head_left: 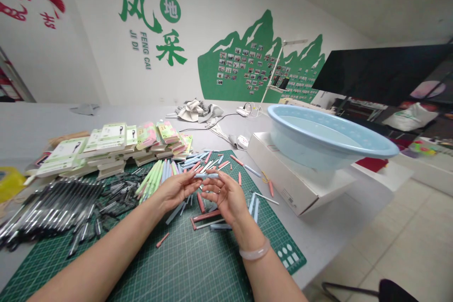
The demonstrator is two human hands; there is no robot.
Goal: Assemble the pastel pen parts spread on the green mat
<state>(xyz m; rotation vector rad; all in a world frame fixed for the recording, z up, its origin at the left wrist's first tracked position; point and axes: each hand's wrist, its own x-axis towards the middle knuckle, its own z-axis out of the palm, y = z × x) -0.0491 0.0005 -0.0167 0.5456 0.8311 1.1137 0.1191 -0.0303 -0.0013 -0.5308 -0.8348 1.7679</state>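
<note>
Between my two hands, above the cutting mat, is a light blue pen part, held level. My left hand pinches its left end. The fingertips of my right hand close on its right end, and a pale bangle circles that wrist. Under and around the hands lie loose pink, blue and white pen parts. Left of my left hand is a fan of green, blue and pink pens. A short pink piece lies alone nearer to me on the green cutting mat.
At left lie many clear black pens, with stacked small boxes behind. A blue basin rests on a white box at right. Grey cloths and a cable lie at the back. A yellow object stands far left.
</note>
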